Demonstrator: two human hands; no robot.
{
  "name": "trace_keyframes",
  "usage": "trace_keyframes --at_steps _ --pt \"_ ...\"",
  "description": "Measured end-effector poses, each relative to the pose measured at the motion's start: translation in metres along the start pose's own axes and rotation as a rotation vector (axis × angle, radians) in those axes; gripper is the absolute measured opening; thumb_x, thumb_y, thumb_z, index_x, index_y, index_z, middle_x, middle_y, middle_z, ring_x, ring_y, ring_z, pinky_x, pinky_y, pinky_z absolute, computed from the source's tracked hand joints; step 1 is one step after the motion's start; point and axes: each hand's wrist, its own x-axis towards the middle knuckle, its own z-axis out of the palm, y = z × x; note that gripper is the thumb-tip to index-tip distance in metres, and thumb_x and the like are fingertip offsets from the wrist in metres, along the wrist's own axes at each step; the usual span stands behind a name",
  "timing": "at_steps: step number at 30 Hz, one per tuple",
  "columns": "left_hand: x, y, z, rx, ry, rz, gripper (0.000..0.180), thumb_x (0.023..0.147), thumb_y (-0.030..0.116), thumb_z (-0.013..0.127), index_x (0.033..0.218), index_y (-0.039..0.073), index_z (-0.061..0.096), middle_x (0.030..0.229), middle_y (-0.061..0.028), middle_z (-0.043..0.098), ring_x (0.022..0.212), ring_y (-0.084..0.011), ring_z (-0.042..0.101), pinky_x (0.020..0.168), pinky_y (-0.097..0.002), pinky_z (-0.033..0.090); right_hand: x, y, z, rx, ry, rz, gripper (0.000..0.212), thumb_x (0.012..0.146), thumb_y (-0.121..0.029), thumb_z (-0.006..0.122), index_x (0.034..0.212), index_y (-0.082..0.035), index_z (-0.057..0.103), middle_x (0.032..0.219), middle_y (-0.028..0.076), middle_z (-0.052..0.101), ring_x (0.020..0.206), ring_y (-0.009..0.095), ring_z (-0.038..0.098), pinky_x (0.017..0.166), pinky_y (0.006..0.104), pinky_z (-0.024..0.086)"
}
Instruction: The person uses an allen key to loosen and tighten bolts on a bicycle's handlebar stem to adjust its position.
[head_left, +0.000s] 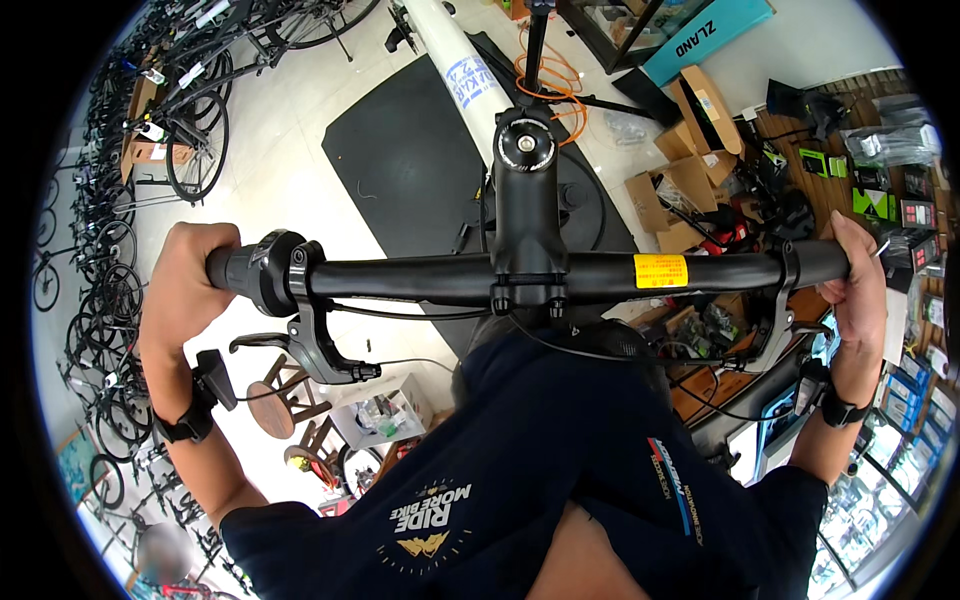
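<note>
A black bicycle handlebar (420,275) spans the view from side to side, clamped in a black stem (530,215) atop a white frame tube (450,60). My left hand (190,280) is closed on the bar's left end, beside a black collar-like control (272,272) and the left brake lever (318,345). At the opposite end, my right hand (855,285) grips the bar tip, its fingers partly hidden behind it. Inboard of that hand sits the right brake lever (772,325). A yellow sticker (661,271) marks the bar's right half. Thin black cables (590,352) loop below the bar.
Under the bike lies a black mat (375,150). Rows of bicycles (200,150) line the left. Opened cardboard boxes (690,190), an orange cable (570,85) and packaged parts (875,205) are at the right. A wooden stool (275,395) and white bin (385,410) stand lower left.
</note>
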Motion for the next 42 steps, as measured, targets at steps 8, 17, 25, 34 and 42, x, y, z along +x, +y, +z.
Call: trace_keyframes --at_steps 8,17,25,34,42 --pt "-0.013 0.003 0.024 0.067 0.374 0.025 0.030 0.077 0.006 0.073 0.070 -0.003 0.046 0.062 -0.0167 0.044 0.056 -0.0323 0.040 0.052 -0.0372 0.033 0.001 0.019 -0.003 -0.039 0.038 -0.188 0.029 0.099 -0.031 0.057 0.082 -0.007 0.060 0.061 -0.005 0.048 0.044 0.000 0.032 0.040 0.0180 0.021" --pt "-0.015 0.002 0.039 0.179 0.663 0.103 0.028 0.074 0.004 0.077 0.072 0.001 0.049 0.065 -0.0115 0.049 0.056 -0.0295 0.045 0.052 -0.0369 0.036 0.002 0.011 0.001 -0.101 0.037 -0.216 0.034 0.103 -0.033 0.048 0.080 -0.008 0.052 0.057 -0.006 0.041 0.043 0.000 0.027 0.040 0.0197 0.020" --pt "-0.010 0.002 0.049 0.302 0.853 0.257 0.028 0.068 -0.003 0.079 0.071 0.002 0.052 0.062 -0.0102 0.051 0.052 -0.0263 0.049 0.048 -0.0337 0.037 0.005 0.007 0.002 -0.095 0.102 -0.263 0.032 0.102 -0.032 0.050 0.082 -0.007 0.054 0.060 -0.004 0.043 0.044 0.001 0.029 0.041 0.0198 0.021" --pt "-0.011 -0.007 0.041 0.189 0.641 0.275 0.024 0.072 -0.004 0.069 0.069 0.001 0.046 0.061 -0.0111 0.040 0.053 -0.0287 0.042 0.049 -0.0378 0.031 0.003 -0.002 0.019 -0.150 0.245 -0.159 0.034 0.099 -0.034 0.055 0.073 -0.011 0.054 0.054 -0.006 0.043 0.041 0.001 0.030 0.038 0.0202 0.019" --pt "-0.012 -0.011 0.036 0.151 0.526 0.260 0.025 0.072 -0.002 0.070 0.070 0.001 0.045 0.062 -0.0115 0.040 0.054 -0.0294 0.042 0.050 -0.0378 0.031 0.003 -0.003 0.015 -0.144 0.257 -0.096 0.034 0.098 -0.034 0.056 0.072 -0.012 0.054 0.049 -0.007 0.038 0.038 0.002 0.030 0.036 0.0206 0.018"
